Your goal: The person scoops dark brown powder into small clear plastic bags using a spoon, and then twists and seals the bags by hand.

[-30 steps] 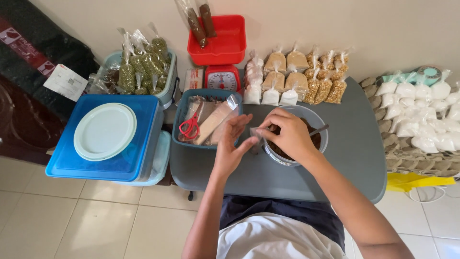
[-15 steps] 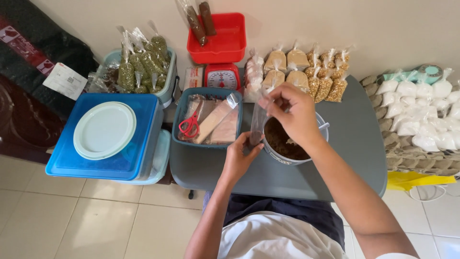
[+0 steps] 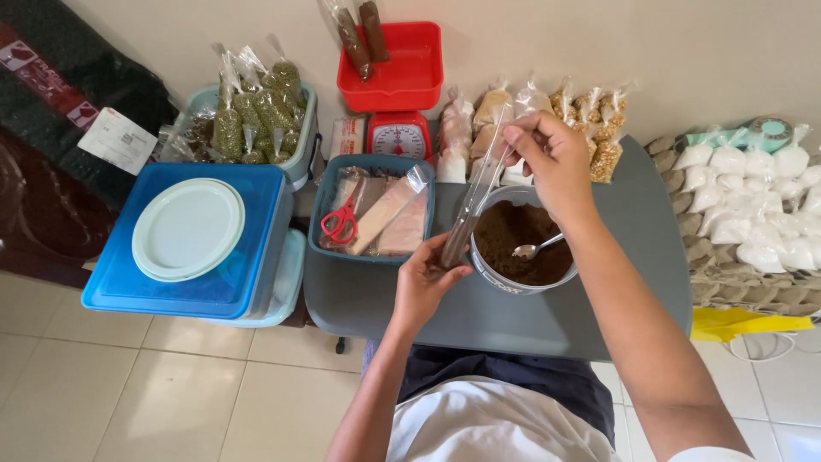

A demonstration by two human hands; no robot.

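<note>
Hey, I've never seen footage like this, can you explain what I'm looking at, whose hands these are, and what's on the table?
This is one view from a camera worn on a person's head, looking down at their own bare hands. The left hand holds the bottom of a long narrow clear plastic bag, partly filled with brown powder; the right hand pinches its top. Below sits a bowl of brown powder with a spoon on a grey table. Nearby are a basket with red scissors, a red kitchen scale and rows of small filled bags.
</note>
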